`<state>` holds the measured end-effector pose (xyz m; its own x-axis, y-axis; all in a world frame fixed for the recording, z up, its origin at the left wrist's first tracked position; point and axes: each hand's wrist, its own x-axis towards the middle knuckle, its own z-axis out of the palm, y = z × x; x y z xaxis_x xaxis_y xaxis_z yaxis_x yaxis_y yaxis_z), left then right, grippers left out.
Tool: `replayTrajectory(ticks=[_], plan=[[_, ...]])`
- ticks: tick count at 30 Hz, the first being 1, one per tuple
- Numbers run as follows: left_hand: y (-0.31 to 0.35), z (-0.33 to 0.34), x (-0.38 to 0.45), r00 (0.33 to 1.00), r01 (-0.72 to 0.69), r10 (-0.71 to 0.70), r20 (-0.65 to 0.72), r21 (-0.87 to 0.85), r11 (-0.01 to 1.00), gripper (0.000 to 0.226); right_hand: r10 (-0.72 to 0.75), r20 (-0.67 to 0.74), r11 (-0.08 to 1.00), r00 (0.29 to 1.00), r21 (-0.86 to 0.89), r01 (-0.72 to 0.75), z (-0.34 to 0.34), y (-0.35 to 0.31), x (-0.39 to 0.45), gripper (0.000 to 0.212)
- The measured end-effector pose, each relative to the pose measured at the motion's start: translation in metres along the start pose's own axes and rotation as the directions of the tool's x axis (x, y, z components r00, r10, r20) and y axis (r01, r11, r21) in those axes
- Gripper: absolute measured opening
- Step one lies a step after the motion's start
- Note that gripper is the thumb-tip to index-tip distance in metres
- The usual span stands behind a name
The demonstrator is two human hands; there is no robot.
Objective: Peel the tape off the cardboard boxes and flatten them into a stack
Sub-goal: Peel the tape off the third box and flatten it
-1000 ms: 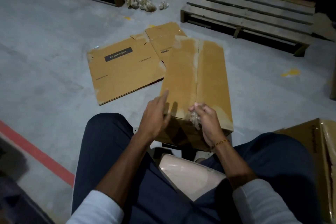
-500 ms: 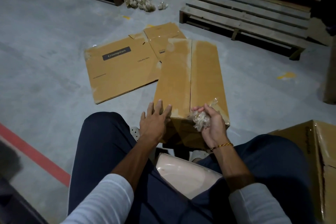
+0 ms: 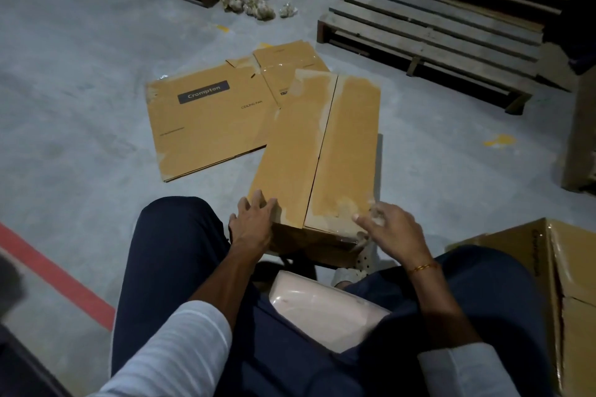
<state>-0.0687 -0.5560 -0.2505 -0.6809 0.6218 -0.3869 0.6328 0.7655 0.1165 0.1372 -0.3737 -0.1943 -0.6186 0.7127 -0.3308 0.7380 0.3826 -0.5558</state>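
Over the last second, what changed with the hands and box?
The right hand, which gripped a tape wad at the box's near edge, moved right; its contents are now unclear. The left hand settled onto the near-left corner. Flattened boxes stayed put.

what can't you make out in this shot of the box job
Head view only:
- Right hand: blurred by motion; whether it holds tape scrap can't be told.
- Box: lower front in shadow behind both hands; leftover tape unclear.
- Second box: cut off by the right edge.
- Small print on flattened cardboard: too small to read.
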Motion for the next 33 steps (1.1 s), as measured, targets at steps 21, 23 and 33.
replayTrajectory(ticks=[21,23,33], plan=[[0.030,0.004,0.001,0.949,-0.315,0.312,0.045,0.083,0.946,0.069,0.111,0.033,0.993,0.993,0.047,-0.112,0.032,0.016,0.017,0.016],[0.034,0.008,-0.001,0.950,-0.304,0.298,0.090,0.059,0.951,0.073,0.202,-0.028,0.955,0.979,0.226,-0.191,0.034,0.017,0.016,0.028],[0.026,0.022,0.001,0.935,-0.078,0.085,0.345,-0.036,0.996,0.063,0.666,0.167,-0.087,0.727,0.985,-0.146,-0.006,0.023,0.015,0.022]])
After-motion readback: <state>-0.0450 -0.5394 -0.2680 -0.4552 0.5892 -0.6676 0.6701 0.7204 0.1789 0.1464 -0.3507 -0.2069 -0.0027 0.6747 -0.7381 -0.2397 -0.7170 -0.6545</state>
